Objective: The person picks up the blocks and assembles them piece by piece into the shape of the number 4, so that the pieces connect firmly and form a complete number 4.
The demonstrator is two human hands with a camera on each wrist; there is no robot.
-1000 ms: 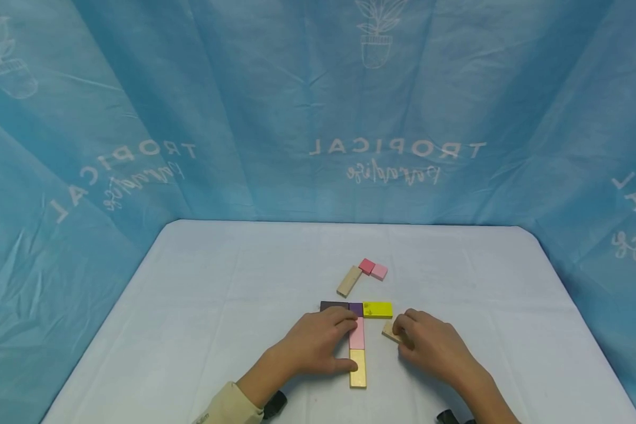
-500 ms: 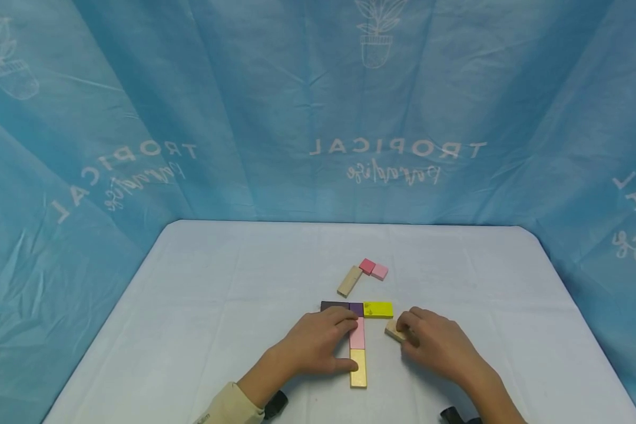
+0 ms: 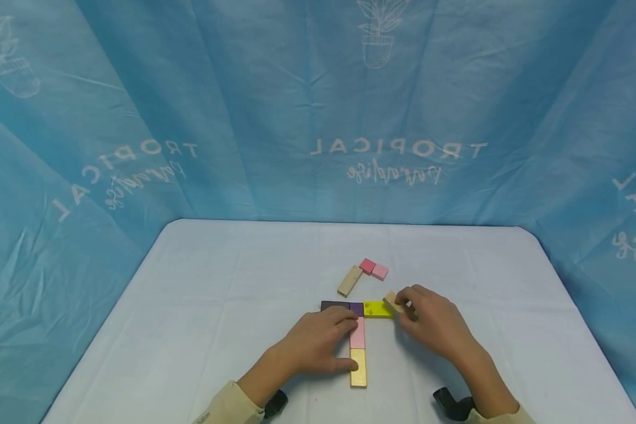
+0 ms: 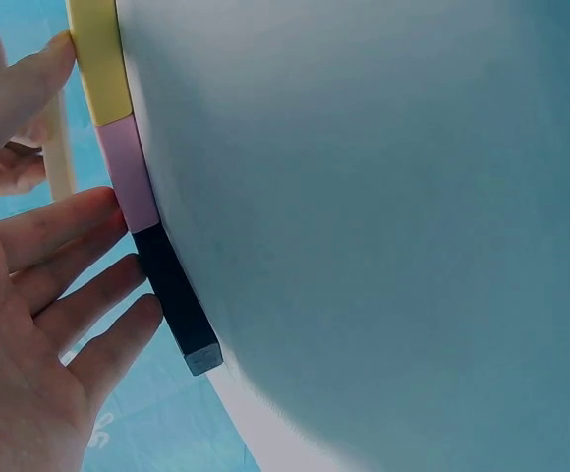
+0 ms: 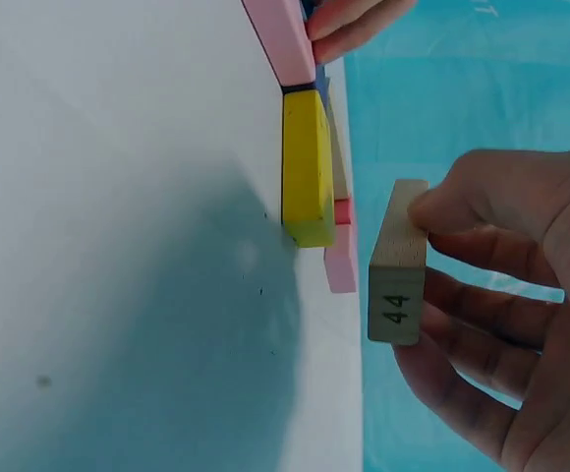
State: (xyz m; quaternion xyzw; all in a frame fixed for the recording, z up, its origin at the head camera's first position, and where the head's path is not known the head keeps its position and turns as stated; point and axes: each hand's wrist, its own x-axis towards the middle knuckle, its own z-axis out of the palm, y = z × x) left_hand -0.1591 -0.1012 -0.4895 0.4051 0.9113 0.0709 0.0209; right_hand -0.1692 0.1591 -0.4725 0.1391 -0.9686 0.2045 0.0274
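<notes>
Left hand: fingers spread, touching pink oblong block | Right hand: pinching pale wooden oblong near edge of yellow oblong | Broad white tabletop rightward

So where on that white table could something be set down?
Bare white table stretches left of the left hand, right of the right hand, and behind the red block towards the blue curtain. It's crowded in the middle: the left hand is at the T of blocks, and the right holds a wooden block near its yellow one.
</notes>
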